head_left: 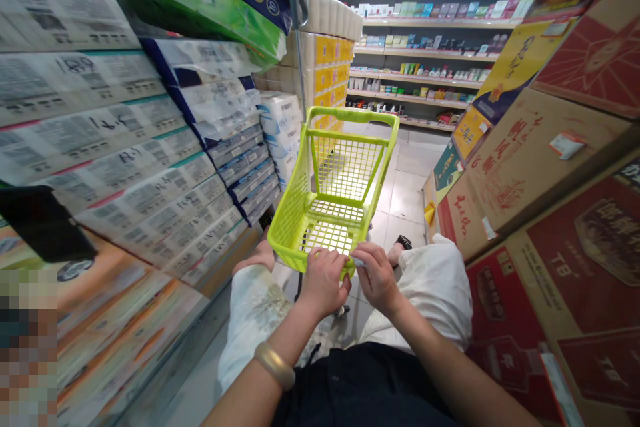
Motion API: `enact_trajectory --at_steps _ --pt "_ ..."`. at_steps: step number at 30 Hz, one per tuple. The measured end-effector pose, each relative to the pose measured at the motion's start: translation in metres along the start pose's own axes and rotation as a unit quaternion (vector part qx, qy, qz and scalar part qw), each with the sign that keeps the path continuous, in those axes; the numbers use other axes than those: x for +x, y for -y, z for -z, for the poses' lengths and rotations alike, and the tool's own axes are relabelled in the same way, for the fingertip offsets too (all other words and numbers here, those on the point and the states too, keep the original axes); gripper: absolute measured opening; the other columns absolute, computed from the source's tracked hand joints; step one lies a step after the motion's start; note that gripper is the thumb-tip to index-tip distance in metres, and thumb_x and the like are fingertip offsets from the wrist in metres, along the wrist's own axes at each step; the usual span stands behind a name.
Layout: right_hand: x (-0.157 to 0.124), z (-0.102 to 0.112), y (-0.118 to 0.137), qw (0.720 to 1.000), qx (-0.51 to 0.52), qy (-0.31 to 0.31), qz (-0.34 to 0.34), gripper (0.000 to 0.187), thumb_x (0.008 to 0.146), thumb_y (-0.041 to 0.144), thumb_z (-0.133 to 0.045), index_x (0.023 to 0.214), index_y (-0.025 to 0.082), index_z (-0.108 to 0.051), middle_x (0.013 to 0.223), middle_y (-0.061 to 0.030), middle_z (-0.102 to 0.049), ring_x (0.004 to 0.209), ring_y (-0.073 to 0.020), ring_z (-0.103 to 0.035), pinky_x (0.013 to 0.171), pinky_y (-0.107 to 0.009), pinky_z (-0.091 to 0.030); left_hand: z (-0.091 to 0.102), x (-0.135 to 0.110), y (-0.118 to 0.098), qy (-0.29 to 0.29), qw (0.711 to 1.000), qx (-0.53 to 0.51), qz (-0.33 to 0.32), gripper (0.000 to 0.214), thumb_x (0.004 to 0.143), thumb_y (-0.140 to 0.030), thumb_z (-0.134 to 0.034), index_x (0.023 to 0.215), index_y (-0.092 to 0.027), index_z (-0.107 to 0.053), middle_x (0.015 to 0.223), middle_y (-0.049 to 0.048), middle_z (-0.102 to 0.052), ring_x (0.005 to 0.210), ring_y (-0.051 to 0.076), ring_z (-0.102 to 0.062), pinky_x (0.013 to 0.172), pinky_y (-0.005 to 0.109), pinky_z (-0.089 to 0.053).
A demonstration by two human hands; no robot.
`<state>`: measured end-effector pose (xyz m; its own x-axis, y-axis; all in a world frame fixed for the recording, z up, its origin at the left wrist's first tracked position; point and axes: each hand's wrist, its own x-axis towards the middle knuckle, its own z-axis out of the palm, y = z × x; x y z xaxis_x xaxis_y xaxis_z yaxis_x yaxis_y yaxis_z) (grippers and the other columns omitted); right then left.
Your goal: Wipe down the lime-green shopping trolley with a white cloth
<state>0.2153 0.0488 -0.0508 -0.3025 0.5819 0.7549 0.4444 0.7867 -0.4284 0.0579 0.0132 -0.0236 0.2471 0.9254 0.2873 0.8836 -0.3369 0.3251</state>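
A lime-green plastic shopping basket [300,193] with a raised handle stands in the aisle in front of me, empty. My left hand [324,280], with a pale bangle on the wrist, is curled over the basket's near rim. My right hand [376,275] is closed beside it, pinching something small and pale at the same rim; I cannot make out what it is. Both hands almost touch each other. My knees in light trousers show below the basket.
Stacked tissue and paper packs [150,147] wall the left side. Brown and red cardboard boxes [540,167] line the right. The tiled floor [405,200] runs ahead to shelves of small goods [425,73] at the far end.
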Motion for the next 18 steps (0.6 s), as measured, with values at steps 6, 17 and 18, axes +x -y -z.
enact_trajectory --at_steps 6,17,18 --pt "0.054 0.002 -0.008 0.998 0.025 -0.05 0.003 0.012 0.093 0.02 -0.047 0.105 0.023 -0.05 0.101 -0.009 -0.064 0.095 -0.0197 -0.063 0.082 -0.036 -0.053 0.001 -0.008 0.005 -0.008 1.0 -0.022 -0.01 0.021 0.077 -0.026 -0.055 0.098 -0.022 -0.06 0.091 0.0048 -0.064 0.091 0.024 -0.056 0.093 0.045 -0.034" --pt "0.046 0.007 -0.025 0.995 0.017 0.044 0.089 0.005 0.092 0.021 -0.055 0.087 0.023 -0.057 0.088 -0.0049 -0.066 0.087 -0.0178 -0.063 0.077 -0.033 -0.053 0.0 -0.015 0.008 -0.02 0.999 -0.028 -0.006 0.022 0.075 -0.023 -0.056 0.097 -0.021 -0.059 0.091 0.0041 -0.065 0.093 0.024 -0.055 0.091 0.043 -0.034" --pt "0.044 0.011 -0.025 0.994 0.019 0.047 0.098 0.004 0.092 0.021 -0.056 0.09 0.023 -0.058 0.089 -0.005 -0.067 0.088 -0.0177 -0.063 0.078 -0.033 -0.053 0.0 -0.015 0.009 -0.022 0.999 -0.027 -0.007 0.022 0.075 -0.023 -0.056 0.097 -0.021 -0.059 0.091 0.0039 -0.065 0.093 0.024 -0.055 0.091 0.043 -0.034"
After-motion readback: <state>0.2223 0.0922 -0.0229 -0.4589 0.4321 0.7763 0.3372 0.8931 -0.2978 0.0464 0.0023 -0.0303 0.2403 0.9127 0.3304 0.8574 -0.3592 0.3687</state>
